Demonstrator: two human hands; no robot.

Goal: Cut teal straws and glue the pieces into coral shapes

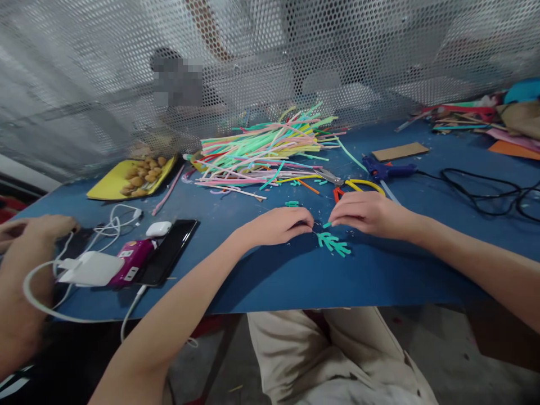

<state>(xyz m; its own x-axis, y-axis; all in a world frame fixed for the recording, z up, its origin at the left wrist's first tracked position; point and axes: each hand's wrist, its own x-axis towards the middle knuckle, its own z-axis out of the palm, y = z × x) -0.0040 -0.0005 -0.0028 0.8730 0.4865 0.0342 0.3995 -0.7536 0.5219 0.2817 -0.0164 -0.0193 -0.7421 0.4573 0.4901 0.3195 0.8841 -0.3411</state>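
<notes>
Near the front middle of the blue table, my left hand [283, 226] pinches the thin stem end of a green branched pipe-cleaner piece [333, 244], whose branches point right. Just right of it, my right hand [366, 212] is closed on a short green piece [327, 225] at its fingertips, above the branches. More short green pieces [292, 203] lie behind my left hand. Scissors with yellow handles [365, 184] and a red-handled tool [338, 194] rest behind my right hand.
Behind lies a heap of coloured pipe cleaners [265, 143]. A blue glue gun [390, 170] with a black cable is at right. At left are a phone [171, 253], a purple adapter [134, 261], yellow tray [105, 183] and another person's hand [53, 226].
</notes>
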